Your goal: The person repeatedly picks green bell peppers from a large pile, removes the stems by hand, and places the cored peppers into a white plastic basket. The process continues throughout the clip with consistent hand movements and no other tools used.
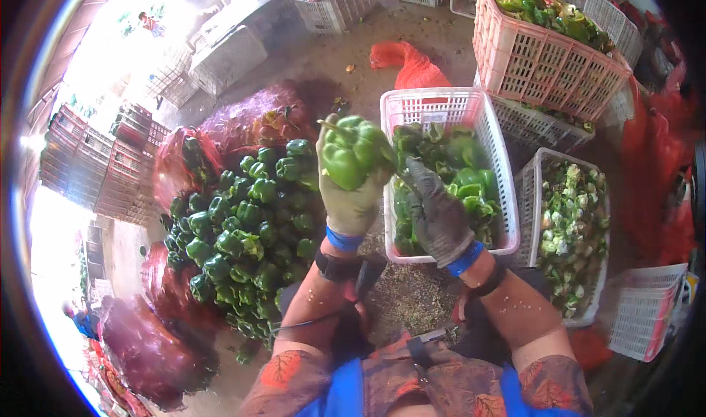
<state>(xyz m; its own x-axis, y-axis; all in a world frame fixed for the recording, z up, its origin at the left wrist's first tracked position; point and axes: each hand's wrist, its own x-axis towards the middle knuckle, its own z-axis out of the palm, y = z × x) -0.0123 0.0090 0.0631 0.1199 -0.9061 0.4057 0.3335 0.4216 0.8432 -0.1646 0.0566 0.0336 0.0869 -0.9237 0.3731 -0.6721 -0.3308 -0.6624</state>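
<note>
My left hand (350, 210), in a pale glove with a blue band at the wrist, holds a green bell pepper (356, 149) with its stem pointing up and left. Close to the pepper's right side is my right hand (441, 221), in a dark grey glove; whether its fingers grip a small tool cannot be made out. Under and beyond that hand stands a white plastic crate (502, 169) partly filled with opened green peppers (477, 185). A large heap of whole green bell peppers (248, 213) lies to the left of my left hand.
A crate of pepper cores (571, 224) stands at the right, below a pink crate (551, 64) of pepper pieces resting on another crate. Red mesh sacks (154, 356) border the heap. Seeds (411, 301) litter the floor before me. Stacked crates (94, 158) stand far left.
</note>
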